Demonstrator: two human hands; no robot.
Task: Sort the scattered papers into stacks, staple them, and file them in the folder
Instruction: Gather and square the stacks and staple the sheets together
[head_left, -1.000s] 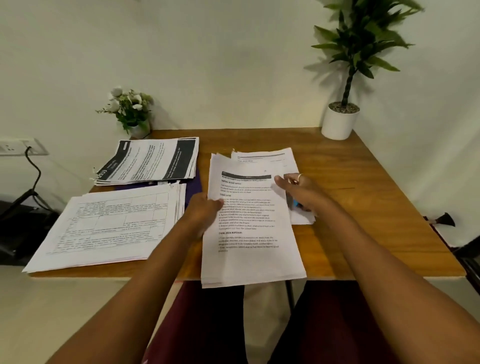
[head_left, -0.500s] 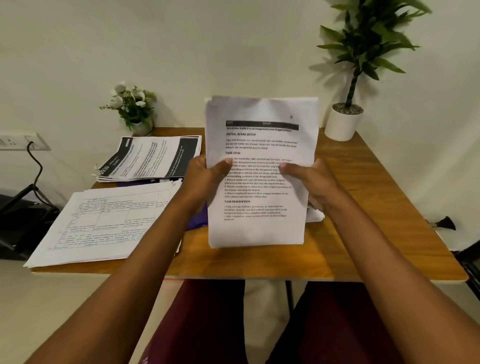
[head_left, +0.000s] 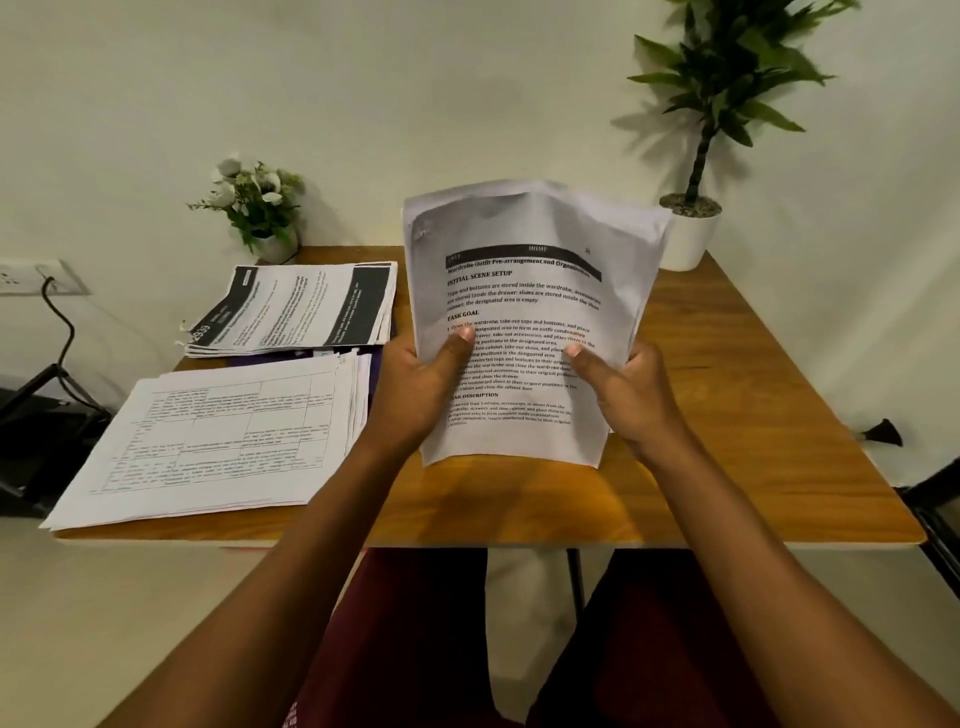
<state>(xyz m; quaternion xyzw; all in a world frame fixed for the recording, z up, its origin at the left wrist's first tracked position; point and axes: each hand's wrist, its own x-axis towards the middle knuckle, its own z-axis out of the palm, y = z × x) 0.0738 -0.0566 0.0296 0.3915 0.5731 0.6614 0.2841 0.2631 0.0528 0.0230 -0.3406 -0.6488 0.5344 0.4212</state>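
A stack of white printed papers (head_left: 524, 291) stands upright on its lower edge on the wooden table (head_left: 727, 415), its top bowing back. My left hand (head_left: 421, 379) grips its left side with the thumb on the front page. My right hand (head_left: 623, 389) grips the right side the same way. A stack of pages with tables (head_left: 218, 436) lies at the table's left front. Behind it lies a stack with black bands (head_left: 301, 306). A purple folder (head_left: 376, 364) shows as a strip between and under these two stacks.
A small white-flowered pot (head_left: 260, 208) stands at the back left corner, and a tall green plant in a white pot (head_left: 691, 234) at the back right. A wall socket with a black cable (head_left: 47, 280) is at the left.
Both hands lifted the middle stack from lying flat on the table to upright, lower edge on the tabletop. The camera has tilted and moved closer.
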